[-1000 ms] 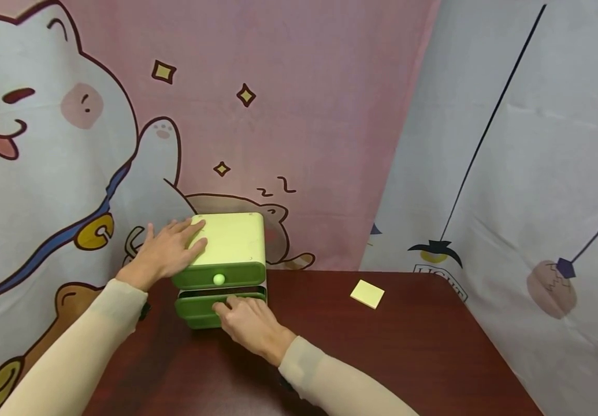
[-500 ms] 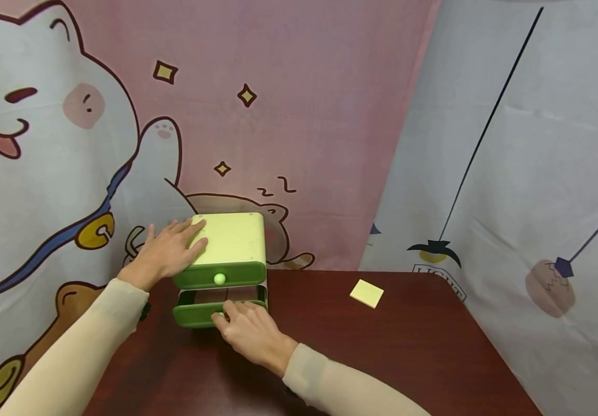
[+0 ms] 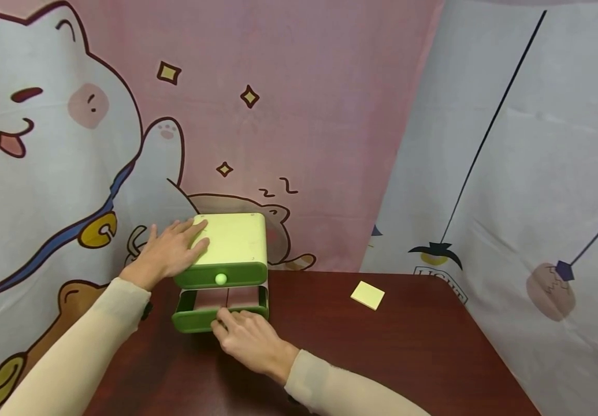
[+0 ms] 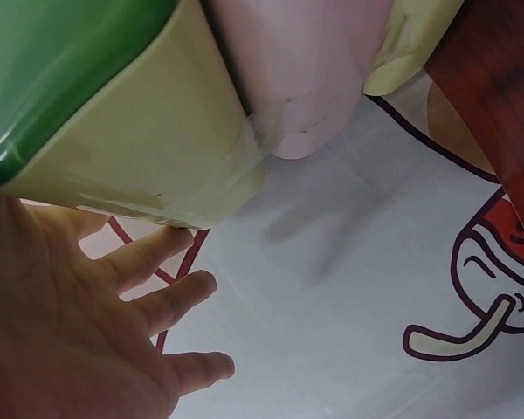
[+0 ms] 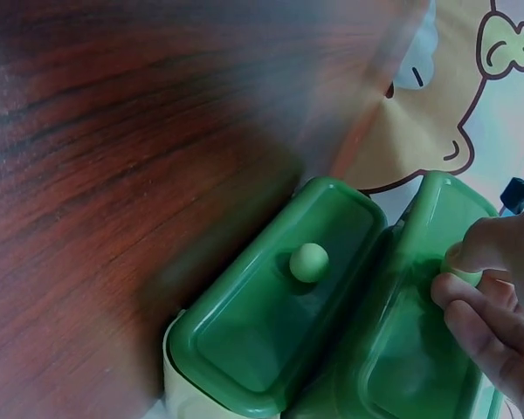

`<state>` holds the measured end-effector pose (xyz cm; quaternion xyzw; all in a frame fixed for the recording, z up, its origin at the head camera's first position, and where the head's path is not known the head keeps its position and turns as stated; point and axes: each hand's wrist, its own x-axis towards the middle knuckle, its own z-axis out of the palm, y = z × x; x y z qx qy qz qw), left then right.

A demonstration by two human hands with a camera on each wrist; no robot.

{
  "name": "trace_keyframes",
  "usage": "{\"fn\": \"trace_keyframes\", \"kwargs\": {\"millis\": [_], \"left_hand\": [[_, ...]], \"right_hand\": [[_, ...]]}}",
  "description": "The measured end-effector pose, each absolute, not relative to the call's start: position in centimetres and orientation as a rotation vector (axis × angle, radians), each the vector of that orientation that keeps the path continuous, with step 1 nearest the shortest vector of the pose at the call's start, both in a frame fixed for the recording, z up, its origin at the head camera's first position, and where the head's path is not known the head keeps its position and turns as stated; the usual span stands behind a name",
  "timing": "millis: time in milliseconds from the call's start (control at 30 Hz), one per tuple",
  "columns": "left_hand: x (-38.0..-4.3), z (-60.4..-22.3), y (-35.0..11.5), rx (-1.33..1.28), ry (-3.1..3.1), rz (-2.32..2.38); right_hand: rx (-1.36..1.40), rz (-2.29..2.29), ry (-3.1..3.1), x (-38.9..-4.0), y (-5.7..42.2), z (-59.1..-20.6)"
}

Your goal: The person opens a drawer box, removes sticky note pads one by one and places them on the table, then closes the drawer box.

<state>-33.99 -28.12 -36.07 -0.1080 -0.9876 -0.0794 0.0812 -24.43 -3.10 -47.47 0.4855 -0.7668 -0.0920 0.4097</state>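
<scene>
A small stacked drawer chest with a cream top (image 3: 233, 237) and green drawer fronts stands at the back of the table. My left hand (image 3: 169, 254) rests on its upper left edge, fingers spread, also visible in the left wrist view (image 4: 96, 305). Its top drawer (image 3: 186, 277), with a round pale green knob (image 3: 221, 279), is closed. Below, the middle drawer (image 3: 189, 320) is pulled out, showing a pink inside split by a thin divider. My right hand (image 3: 257, 342) pinches that drawer's knob (image 5: 465, 272). The bottom drawer (image 5: 253, 323) is closed, its knob (image 5: 309, 262) free.
A pale yellow sticky-note pad (image 3: 367, 295) lies on the dark red-brown table (image 3: 392, 352), right of the chest. Cloth hangings with cartoon prints (image 3: 319, 115) stand close behind and left of the chest; a whitish one (image 3: 527, 173) hangs along the right.
The middle drawer has slid out toward me with my right hand on its knob, and its inside has come into view. My left hand stays on the chest.
</scene>
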Motion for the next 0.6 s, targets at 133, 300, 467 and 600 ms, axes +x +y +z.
{"fn": "trace_keyframes", "kwargs": {"millis": [133,300,467,600], "left_hand": [[-34.1,-36.0,-28.1,-0.325,-2.954,-0.233],[-34.1,-36.1,-28.3,-0.322,-2.952,-0.241],[-34.2,-36.2,-28.4,-0.319,-2.953,-0.241],[-34.3,-36.2,-28.3,-0.317,-2.947,-0.242]], "right_hand": [[1.239,-0.209,-1.92,-24.3,-3.0,-47.5],[1.268,-0.193,-1.893,-24.1,-2.7,-47.6],[1.29,-0.168,-1.868,-23.7,-2.5,-47.6],[1.301,-0.171,-1.84,-23.3,-2.4,-47.5]]}}
